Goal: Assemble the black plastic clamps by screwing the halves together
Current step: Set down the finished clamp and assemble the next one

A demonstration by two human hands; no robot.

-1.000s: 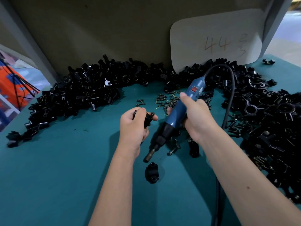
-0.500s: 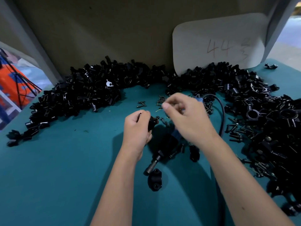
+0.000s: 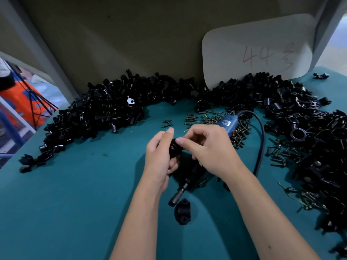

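- Head view, risks: the right hand point(image 3: 208, 147) pinched with thumb and forefinger at the top of the black clamp half point(image 3: 174, 149) that the left hand point(image 3: 161, 156) gripped. What sat between those fingertips could not be made out; it was probably a screw. If so, a small screw started at an angle could cross-thread in the plastic or slip out and drop among the loose screws point(image 3: 216, 119) scattered on the teal worktop point(image 3: 75, 203).
- Head view, risks: the blue electric screwdriver point(image 3: 228, 122) lay on the worktop under and behind the right hand, its black bit end point(image 3: 177, 195) pointing toward the person and lying just beside a lone clamp half point(image 3: 182, 213). A forearm moving back could knock the driver or roll that half away. The black cable point(image 3: 260, 147) curved past the right wrist, and reaching for the tool could snag it or drag screws along.
- Head view, risks: the left hand's grip covered most of the held piece, so the alignment of its holes was hard to judge; a loose hold might let the part twist under pressure.
- Head view, position: the held clamp half sat between both hands, above the worktop, wrapped by the left hand's curled fingers and touched from the right by the pinching fingertips.
- Head view, position: the lone half lay near the person, below both hands and well apart from them. Heaps of clamp parts point(image 3: 105, 113) ringed the far edge, out of immediate reach.
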